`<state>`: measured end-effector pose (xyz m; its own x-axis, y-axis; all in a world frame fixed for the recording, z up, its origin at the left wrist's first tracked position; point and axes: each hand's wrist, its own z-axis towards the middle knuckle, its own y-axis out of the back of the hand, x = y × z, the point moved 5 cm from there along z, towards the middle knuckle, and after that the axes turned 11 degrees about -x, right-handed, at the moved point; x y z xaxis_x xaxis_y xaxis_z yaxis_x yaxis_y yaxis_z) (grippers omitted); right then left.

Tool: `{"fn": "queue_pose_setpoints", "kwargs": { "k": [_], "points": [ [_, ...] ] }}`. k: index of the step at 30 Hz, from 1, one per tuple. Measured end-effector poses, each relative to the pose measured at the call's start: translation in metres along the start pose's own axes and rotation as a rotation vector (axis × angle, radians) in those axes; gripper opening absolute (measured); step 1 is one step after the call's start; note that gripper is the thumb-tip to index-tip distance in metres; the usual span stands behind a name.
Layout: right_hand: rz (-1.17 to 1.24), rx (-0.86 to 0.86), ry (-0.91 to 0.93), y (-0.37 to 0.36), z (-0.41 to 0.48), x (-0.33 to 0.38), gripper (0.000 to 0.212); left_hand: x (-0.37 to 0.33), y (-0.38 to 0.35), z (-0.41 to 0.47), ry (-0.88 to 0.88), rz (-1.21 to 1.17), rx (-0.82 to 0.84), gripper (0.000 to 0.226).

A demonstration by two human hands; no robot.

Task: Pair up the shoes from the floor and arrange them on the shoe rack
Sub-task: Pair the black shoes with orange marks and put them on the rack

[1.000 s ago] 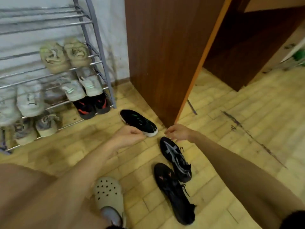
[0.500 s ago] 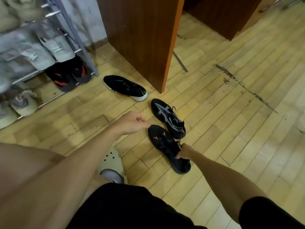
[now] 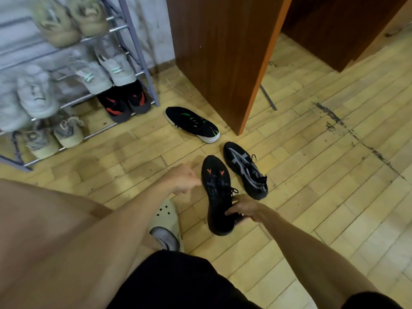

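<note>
Three black shoes lie on the wooden floor. My right hand (image 3: 244, 208) grips the heel end of the black shoe with orange marks (image 3: 215, 186), toe pointing away from me. Just right of it lies a black shoe with a grey pattern (image 3: 243, 168). Further off, near the cabinet corner, rests a black shoe with green marks and a white sole (image 3: 192, 123). My left hand (image 3: 182, 178) hovers loosely curled just left of the orange-marked shoe, holding nothing. The metal shoe rack (image 3: 136, 47) stands at the left, with several pale and black pairs on its shelves.
A brown wooden cabinet (image 3: 223, 52) stands behind the shoes, its corner close to the green-marked shoe. My foot in a beige clog (image 3: 165, 216) is planted on the floor near my left hand. Dark scuff marks (image 3: 347, 128) run across the floor at right.
My right hand has closed around the heel of the orange-marked shoe and turned it toe-forward beside the grey-patterned shoe. My left hand stayed near it. The view lifted slightly toward the rack.
</note>
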<state>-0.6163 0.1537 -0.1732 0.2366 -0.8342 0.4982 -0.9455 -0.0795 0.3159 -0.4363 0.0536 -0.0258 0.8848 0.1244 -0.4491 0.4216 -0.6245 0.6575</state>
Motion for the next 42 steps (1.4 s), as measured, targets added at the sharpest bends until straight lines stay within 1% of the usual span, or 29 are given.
{"fn": "queue_pose_setpoints", "kwargs": {
  "k": [1,2,4,5,6,7,9,10,13,15,18,20,22,23,26,28,30,33,38,40,42],
  "points": [
    [0.011,0.013,0.060,-0.001,-0.004,0.023,0.069,0.003,0.002,-0.001,0.028,-0.001,-0.017,0.027],
    [0.050,0.024,0.111,-0.001,-0.008,0.045,0.069,0.005,0.005,-0.002,0.053,-0.016,-0.043,0.035],
    [0.098,0.057,0.223,-0.002,-0.023,0.100,0.066,0.009,0.020,-0.004,0.104,-0.120,-0.124,0.057],
    [0.102,0.072,0.280,-0.002,-0.032,0.129,0.063,0.011,0.031,-0.006,0.129,-0.188,-0.173,0.065],
    [0.099,0.087,0.349,-0.003,-0.042,0.158,0.060,0.013,0.043,-0.008,0.150,-0.259,-0.212,0.066],
    [0.094,0.093,0.412,-0.003,-0.053,0.184,0.055,0.014,0.055,-0.009,0.169,-0.354,-0.240,0.061],
    [0.063,0.077,0.545,-0.005,-0.077,0.237,0.043,0.018,0.087,-0.013,0.188,-0.570,-0.331,0.036],
    [0.048,0.055,0.603,-0.007,-0.089,0.261,0.040,0.019,0.105,-0.016,0.175,-0.651,-0.383,0.030],
    [0.033,0.025,0.742,-0.016,-0.127,0.329,0.039,0.026,0.168,-0.031,0.085,-0.794,-0.542,0.031],
    [0.014,0.067,0.795,-0.030,-0.155,0.369,0.037,0.039,0.210,-0.050,0.051,-0.925,-0.628,0.029],
    [-0.048,0.197,0.812,-0.063,-0.196,0.414,0.046,0.061,0.258,-0.082,0.016,-1.072,-0.685,0.015],
    [-0.082,0.239,0.837,-0.094,-0.221,0.439,0.055,0.084,0.283,-0.105,-0.008,-1.164,-0.712,0.009],
    [-0.117,0.237,0.865,-0.126,-0.245,0.460,0.060,0.112,0.301,-0.125,-0.014,-1.230,-0.745,0.013],
    [-0.162,0.238,0.876,-0.146,-0.257,0.468,0.058,0.129,0.307,-0.136,-0.006,-1.240,-0.772,0.018],
    [-0.353,0.235,0.896,-0.210,-0.283,0.477,0.037,0.183,0.316,-0.166,0.023,-1.238,-0.878,0.026],
    [-0.443,0.226,0.934,-0.254,-0.294,0.473,0.032,0.222,0.313,-0.183,0.077,-1.223,-0.954,0.026],
    [-0.480,0.222,0.981,-0.302,-0.302,0.459,0.031,0.268,0.300,-0.198,0.162,-1.221,-1.002,0.025],
    [-0.585,0.171,1.064,-0.368,-0.304,0.428,0.031,0.333,0.260,-0.214,0.287,-1.261,-0.962,0.025],
    [-0.902,0.174,1.124,-0.460,-0.287,0.361,0.038,0.426,0.165,-0.232,0.515,-1.244,-0.893,0.040],
    [-1.012,0.194,1.130,-0.489,-0.280,0.332,0.038,0.459,0.121,-0.244,0.623,-1.270,-0.879,0.035],
    [-1.075,0.205,1.115,-0.509,-0.271,0.305,0.035,0.482,0.076,-0.255,0.706,-1.284,-0.843,0.018]
  ]
}}
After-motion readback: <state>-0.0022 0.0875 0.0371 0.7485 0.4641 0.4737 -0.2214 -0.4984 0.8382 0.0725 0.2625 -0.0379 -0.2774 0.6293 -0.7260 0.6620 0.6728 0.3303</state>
